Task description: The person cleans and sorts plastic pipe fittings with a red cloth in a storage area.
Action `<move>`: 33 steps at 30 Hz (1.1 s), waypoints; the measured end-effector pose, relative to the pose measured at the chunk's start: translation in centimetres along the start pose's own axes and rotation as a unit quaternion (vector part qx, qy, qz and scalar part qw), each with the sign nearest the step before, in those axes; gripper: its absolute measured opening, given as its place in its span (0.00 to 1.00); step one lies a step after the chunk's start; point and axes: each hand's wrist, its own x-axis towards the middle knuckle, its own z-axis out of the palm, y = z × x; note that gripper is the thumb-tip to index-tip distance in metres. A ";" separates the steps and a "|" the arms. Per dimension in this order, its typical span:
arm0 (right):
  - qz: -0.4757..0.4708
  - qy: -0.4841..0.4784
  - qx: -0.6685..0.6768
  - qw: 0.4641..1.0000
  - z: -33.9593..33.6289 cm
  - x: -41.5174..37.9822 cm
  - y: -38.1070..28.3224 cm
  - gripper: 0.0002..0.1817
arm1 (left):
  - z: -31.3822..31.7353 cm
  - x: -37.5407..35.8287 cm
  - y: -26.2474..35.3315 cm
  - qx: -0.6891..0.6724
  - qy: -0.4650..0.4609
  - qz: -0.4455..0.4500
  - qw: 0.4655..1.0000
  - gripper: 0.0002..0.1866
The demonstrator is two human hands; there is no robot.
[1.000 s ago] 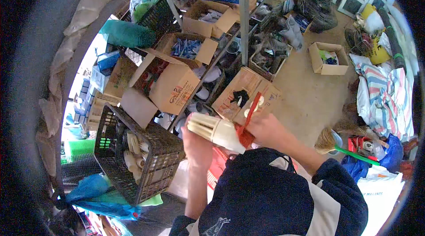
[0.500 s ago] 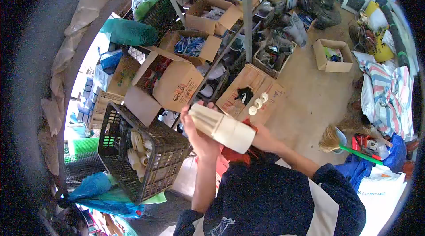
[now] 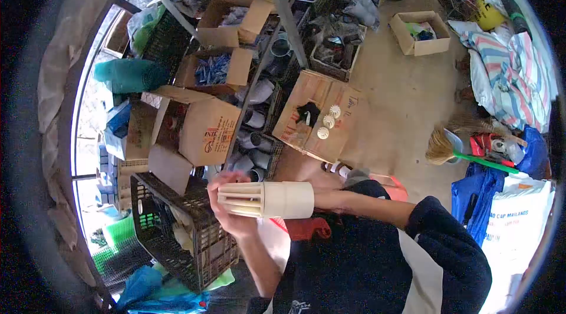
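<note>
A cream plastic cylinder point(image 3: 287, 199) with a slatted, cage-like left end lies level in front of my chest. My left hand point(image 3: 229, 208) is wrapped round the slatted end, its fingers behind and below it. My right forearm reaches to the cylinder's smooth wide end, and the right hand is hidden behind or inside it. Beyond them, three small round cream ribbed pieces point(image 3: 328, 120) sit in a row on a flat cardboard box point(image 3: 348, 107), beside a black item point(image 3: 308, 114).
At the left stands a black crate point(image 3: 215, 249) holding cream parts. Open cardboard boxes point(image 3: 209, 131) and a rack post point(image 3: 283, 13) rise beyond it. A broom point(image 3: 440, 146), striped sacks point(image 3: 507, 72) and another open box point(image 3: 420, 45) are on the right.
The cylinder has turned from slanted to level and moved left and down with my hands. The view has shifted, showing more of the floor and a red stool edge beyond my body.
</note>
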 end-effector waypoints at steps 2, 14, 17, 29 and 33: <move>0.027 0.009 -0.321 0.947 -4.0 1.3 -0.9 0.21 | -2.8 -0.1 1.1 0.293 -0.116 0.005 0.949 0.29; 0.070 -0.066 0.069 0.993 -10.5 4.0 7.2 0.21 | -0.7 -0.6 -4.5 0.368 -0.277 -0.074 0.885 0.15; 0.092 -0.016 0.112 0.989 -12.5 5.2 7.9 0.21 | -1.1 -0.4 -7.4 0.413 -0.293 -0.139 0.851 0.18; 0.259 0.252 0.388 0.848 -29.9 -2.6 17.7 0.20 | -7.0 -0.8 -31.7 0.592 -0.263 -0.149 0.747 0.17; 0.218 0.337 0.396 0.826 -31.9 -6.4 22.1 0.21 | -11.5 -2.1 -42.8 0.619 -0.274 -0.165 0.717 0.18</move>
